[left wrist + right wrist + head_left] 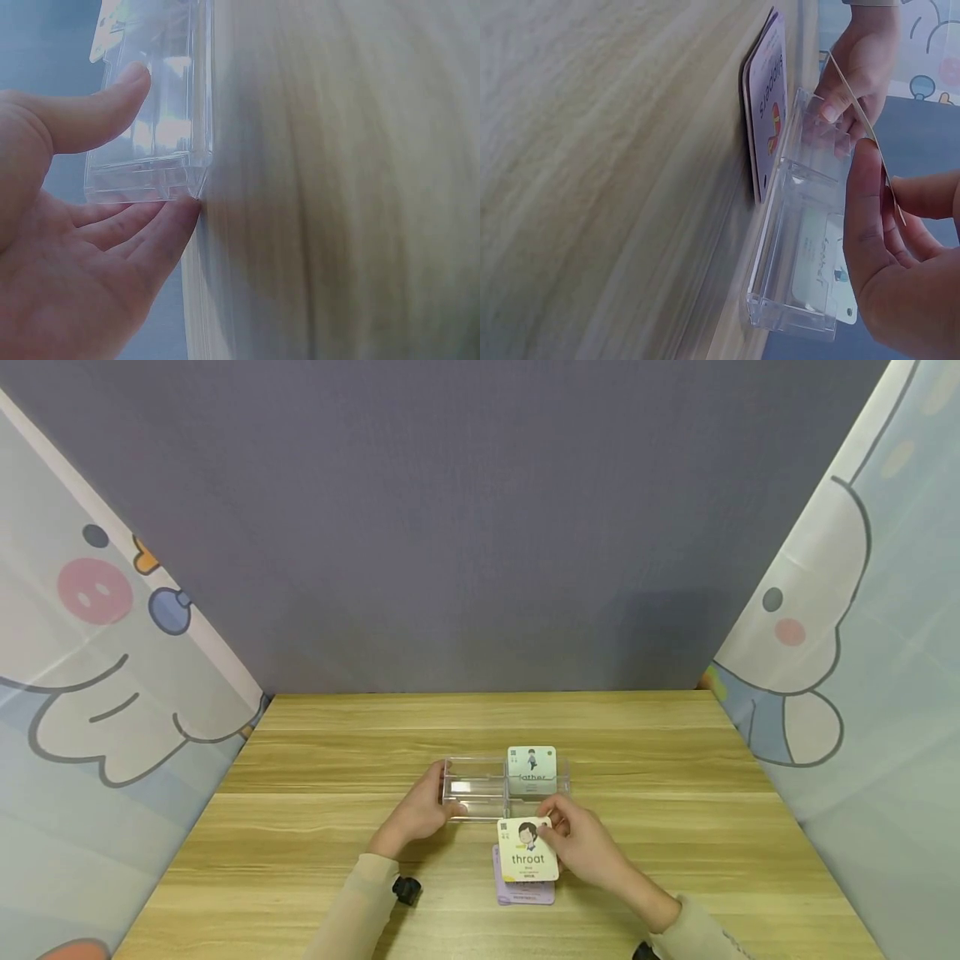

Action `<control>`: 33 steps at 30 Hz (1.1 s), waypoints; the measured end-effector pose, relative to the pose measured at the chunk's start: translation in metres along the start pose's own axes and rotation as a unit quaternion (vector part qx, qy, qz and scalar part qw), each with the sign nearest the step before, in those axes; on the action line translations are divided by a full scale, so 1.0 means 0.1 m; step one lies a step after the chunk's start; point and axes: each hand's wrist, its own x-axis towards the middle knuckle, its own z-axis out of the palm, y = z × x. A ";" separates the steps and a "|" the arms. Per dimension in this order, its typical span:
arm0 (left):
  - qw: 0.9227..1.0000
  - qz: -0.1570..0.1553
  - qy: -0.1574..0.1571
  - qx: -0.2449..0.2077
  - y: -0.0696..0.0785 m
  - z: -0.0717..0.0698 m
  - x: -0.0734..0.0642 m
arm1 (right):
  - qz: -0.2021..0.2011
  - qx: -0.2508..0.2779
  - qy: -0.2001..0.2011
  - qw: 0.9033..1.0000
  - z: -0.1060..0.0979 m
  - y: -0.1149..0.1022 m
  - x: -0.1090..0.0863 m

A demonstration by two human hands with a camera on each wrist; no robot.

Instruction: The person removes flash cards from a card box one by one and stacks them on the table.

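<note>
Thumb point(105, 116) and fingers point(169, 232) of the left hand point(416, 814) grip a clear plastic box point(480, 810) at its left end, thumb toward the front. Right hand point(579, 843) pinches the throat card point(528, 870) at its upper right corner, thumb on the printed face, fingers behind. Card is pale yellow with rounded corners, a drawn dark-haired figure above the word "throat". It is raised above the tabletop point(337, 752), in front of the right half of the box; right wrist view shows it nearly edge-on and apart from the cards below.

Box stands on the tabletop, its interior split by clear partitions into left and right compartments in rows. Father card point(532, 760), pale green, stands in the right half toward the back, upper part above the rim. Exact slot is hard to judge through the reflections on the plastic.

Purple cards point(525, 896) lie stacked flat on the tabletop just in front of the box, partly hidden from above by the throat card. Top one reads "slippers" in the right wrist view, with a red-and-yellow drawing.

Further out: beige sleeves point(352, 906) on both forearms, a black strap point(407, 891) at the left wrist. Wood-grained tabletop meets a dark grey panel point(465, 527) at the back. Pale curtains point(900, 693) with cartoon figures flank both sides.
</note>
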 end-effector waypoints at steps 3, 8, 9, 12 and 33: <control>1.000 -0.002 0.000 0.000 0.00 0.00 0.00 | -0.001 -0.002 -0.005 1.000 0.01 0.01 0.00; 1.000 -0.003 0.000 0.004 0.01 0.00 0.00 | -0.005 -0.005 -0.018 1.000 0.02 0.04 0.00; 1.000 -0.002 0.000 0.004 0.01 0.00 0.00 | -0.006 -0.005 -0.020 1.000 0.02 0.04 0.00; 1.000 -0.003 0.001 0.006 0.01 0.00 0.00 | -0.007 -0.007 -0.025 1.000 0.03 0.05 0.00; 1.000 0.003 -0.006 0.001 -0.01 0.00 0.00 | 0.004 -0.019 -0.046 0.999 0.09 0.10 -0.02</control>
